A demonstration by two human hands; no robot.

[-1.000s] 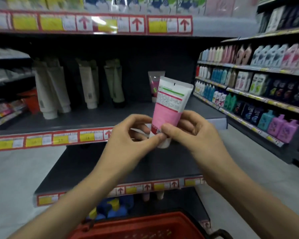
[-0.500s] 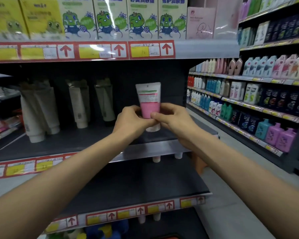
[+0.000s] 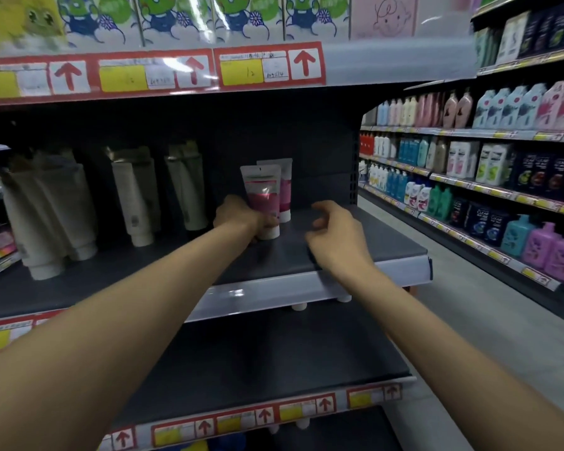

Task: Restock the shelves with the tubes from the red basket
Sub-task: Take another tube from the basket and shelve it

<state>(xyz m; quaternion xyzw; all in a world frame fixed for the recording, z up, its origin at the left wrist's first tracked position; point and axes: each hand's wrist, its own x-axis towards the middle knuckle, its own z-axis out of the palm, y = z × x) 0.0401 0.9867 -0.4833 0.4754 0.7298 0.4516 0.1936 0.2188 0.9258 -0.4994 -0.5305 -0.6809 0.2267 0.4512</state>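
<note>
A pink and white tube [image 3: 263,196] stands cap-down on the dark middle shelf [image 3: 355,252]. My left hand [image 3: 241,218] is closed around its lower part. A second pink tube [image 3: 284,190] stands just behind it, to the right. My right hand [image 3: 334,237] hovers above the shelf to the right of the tubes, fingers loosely curled and holding nothing. The red basket is out of view.
Several pale cream tubes [image 3: 134,203] stand further left on the same shelf. Green-and-white boxes [image 3: 176,17] line the shelf above. A dark lower shelf [image 3: 274,359] lies below. Shampoo bottles [image 3: 469,170] fill the racks on the right across the aisle.
Both hands carried the pink tube forward onto the middle shelf. My right hand let go and drew back to the right. The view rose, and the red basket dropped out of sight.
</note>
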